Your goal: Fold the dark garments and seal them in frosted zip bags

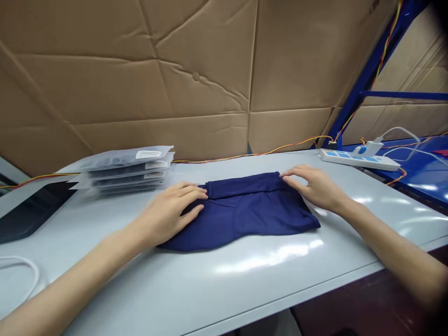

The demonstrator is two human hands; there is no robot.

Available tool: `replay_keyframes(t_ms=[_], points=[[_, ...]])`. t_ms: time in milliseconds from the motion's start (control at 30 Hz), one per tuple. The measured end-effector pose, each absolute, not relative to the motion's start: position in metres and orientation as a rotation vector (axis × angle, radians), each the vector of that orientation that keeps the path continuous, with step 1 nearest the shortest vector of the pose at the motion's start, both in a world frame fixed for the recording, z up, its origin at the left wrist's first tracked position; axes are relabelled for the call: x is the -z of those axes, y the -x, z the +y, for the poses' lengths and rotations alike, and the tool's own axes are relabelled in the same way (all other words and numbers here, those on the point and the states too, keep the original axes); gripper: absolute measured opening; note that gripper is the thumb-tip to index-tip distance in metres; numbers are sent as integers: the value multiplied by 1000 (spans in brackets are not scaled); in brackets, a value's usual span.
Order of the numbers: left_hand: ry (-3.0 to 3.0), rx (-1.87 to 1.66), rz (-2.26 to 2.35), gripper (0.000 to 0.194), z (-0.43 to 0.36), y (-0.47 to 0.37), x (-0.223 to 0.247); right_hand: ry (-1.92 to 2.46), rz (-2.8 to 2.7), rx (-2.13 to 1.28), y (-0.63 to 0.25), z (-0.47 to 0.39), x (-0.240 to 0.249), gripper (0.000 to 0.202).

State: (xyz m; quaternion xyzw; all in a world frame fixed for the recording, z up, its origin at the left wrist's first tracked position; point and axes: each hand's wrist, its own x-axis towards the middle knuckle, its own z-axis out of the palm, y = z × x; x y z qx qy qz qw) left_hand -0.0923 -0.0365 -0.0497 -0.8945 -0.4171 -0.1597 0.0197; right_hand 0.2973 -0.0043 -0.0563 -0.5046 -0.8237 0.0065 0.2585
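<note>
A navy blue fabric garment [241,214] lies on the white table, with a folded-over band [245,185] along its far edge. My left hand [175,210] rests on the garment's left part, fingers stretched out and the thumb apart from them. At the far right corner of the band, my right hand [315,186] has thumb and fingertips closed together on the fabric. Under the left palm, part of the cloth is hidden.
Several labelled, frosted plastic packets [129,168] are stacked behind my left hand. A dark flat object [31,214] and a white cable [33,275] lie at the left. A power strip [360,159] sits back right. Cardboard [210,93] walls the back, beside a blue frame [371,84].
</note>
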Motion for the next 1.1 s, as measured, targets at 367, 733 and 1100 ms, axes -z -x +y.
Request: replay_keyframes(t_ms=[367, 733, 1100], points=[[2783, 492, -1201, 12, -104, 142, 56, 1309, -2388, -224, -323, -93, 65, 19], [2508, 708, -1889, 26, -95, 128, 42, 1402, -2099, -134, -305, -70, 56, 19], [2326, 502, -2031, 27, -36, 117, 50, 1629, -2329, 266, -281, -12, 52, 22]])
